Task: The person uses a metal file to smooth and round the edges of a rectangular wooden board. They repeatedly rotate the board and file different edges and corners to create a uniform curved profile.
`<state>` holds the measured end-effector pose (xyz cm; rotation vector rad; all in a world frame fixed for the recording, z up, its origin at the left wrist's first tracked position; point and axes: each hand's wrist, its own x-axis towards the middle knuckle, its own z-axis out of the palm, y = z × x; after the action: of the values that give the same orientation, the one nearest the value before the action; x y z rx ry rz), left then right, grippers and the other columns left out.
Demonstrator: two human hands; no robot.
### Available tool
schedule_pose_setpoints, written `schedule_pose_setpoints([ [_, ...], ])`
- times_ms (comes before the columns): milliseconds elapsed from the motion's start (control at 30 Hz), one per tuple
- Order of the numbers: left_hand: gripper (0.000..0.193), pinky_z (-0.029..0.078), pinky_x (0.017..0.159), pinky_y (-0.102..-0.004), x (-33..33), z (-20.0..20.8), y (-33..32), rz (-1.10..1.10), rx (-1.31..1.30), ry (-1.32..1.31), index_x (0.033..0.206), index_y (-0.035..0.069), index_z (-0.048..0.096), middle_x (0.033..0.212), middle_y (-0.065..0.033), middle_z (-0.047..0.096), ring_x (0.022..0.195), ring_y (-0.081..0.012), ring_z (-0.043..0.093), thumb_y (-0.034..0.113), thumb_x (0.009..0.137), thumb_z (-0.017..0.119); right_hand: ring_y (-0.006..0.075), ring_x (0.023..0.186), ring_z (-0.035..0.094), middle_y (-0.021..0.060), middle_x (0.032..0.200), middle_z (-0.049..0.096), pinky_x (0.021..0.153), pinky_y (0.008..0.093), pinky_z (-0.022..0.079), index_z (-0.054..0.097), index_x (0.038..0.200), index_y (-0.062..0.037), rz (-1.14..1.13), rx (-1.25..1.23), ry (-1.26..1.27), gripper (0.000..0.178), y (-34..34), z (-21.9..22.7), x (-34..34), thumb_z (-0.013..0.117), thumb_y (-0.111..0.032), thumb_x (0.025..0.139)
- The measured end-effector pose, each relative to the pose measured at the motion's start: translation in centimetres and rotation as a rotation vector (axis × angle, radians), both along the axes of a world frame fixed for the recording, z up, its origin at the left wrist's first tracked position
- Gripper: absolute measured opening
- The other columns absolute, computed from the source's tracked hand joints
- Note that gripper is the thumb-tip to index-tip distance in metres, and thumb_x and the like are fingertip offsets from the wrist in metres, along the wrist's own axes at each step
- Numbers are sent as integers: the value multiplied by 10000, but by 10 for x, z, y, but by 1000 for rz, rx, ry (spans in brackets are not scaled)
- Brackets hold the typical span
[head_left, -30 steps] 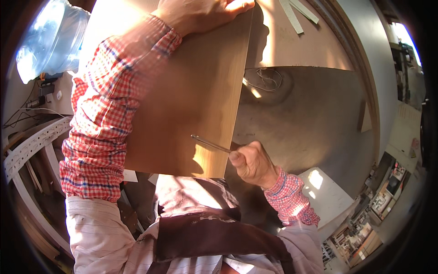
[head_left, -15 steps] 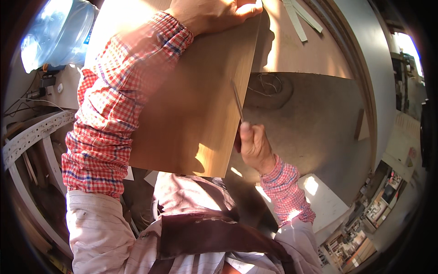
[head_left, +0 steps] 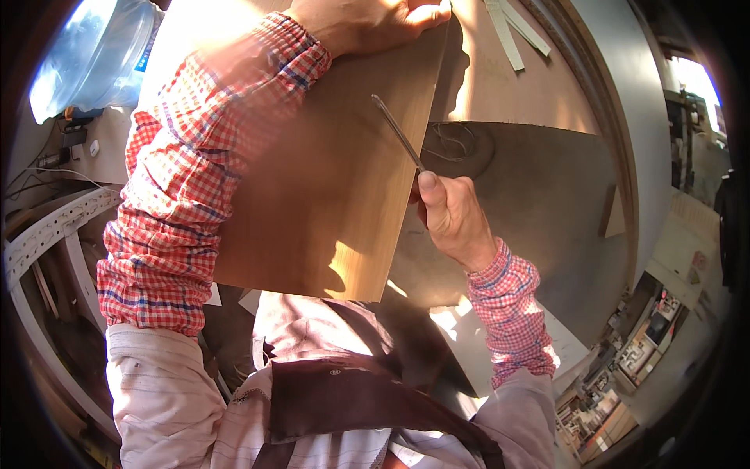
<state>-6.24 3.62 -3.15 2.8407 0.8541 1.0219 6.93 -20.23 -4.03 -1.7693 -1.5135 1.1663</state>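
A brown wood-grain board (head_left: 312,211) lies in front of me, its near end jutting over the edge of the worktop. My left hand (head_left: 359,25) rests on its far part, thumb stretched to the right edge; the other fingers are partly cut off at the top of the picture. In my right hand (head_left: 457,219) is a slim metal file (head_left: 397,131), its dark reddish handle mostly covered by my fingers. The file slants up and left across the board's right edge, its tip above the board's face. Whether it touches the edge I cannot tell.
Two pale strips (head_left: 512,35) lie on the worktop (head_left: 539,86) beyond the board. A large clear blue plastic bottle (head_left: 90,59) is at the far left, above a perforated metal frame (head_left: 58,227). A coiled wire (head_left: 453,141) lies below the worktop. Shelves with small items stand right.
My right hand has moved away from me and slightly right, taking the file farther along the board's edge and tilting it more to the left. My left hand stays on the board.
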Motion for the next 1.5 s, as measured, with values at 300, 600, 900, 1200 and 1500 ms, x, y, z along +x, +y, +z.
schedule_pose_setpoints([
  [300,425,467,969,-473,2,-2,4,-16,46,-27,1172,30,628,1085,-176,630,1083,-348,601,350,893,640,462,552,555,233,548,513,508,506,443,561,651,-24,190,-5,-348,564,14,36,14,493,-427,1039],
  [600,283,480,915,-464,8,3,1,-26,52,-81,1037,12,595,1002,-170,631,984,-345,619,261,903,622,437,534,584,217,552,556,497,493,468,605,680,-35,255,17,-481,510,15,54,18,508,-384,1039],
  [900,154,473,841,-432,25,21,-28,-133,-1,-67,956,18,584,935,-149,603,934,-313,606,144,867,593,441,564,587,217,570,554,531,488,466,572,693,-10,236,-100,-274,529,-48,51,11,510,-408,1036],
  [1200,324,440,1043,-405,46,31,-24,-273,-141,94,1221,51,650,1224,-90,655,1208,-272,579,163,918,624,338,550,581,175,571,539,570,419,440,597,753,43,-342,-102,94,637,-11,21,32,367,-455,1078],
  [1500,186,474,887,-411,50,35,-12,-436,-354,4,1032,25,622,1027,-130,622,1020,-299,599,146,894,590,183,507,547,71,533,530,527,344,410,643,780,25,-340,-110,213,666,-16,15,17,315,-462,1093],
])
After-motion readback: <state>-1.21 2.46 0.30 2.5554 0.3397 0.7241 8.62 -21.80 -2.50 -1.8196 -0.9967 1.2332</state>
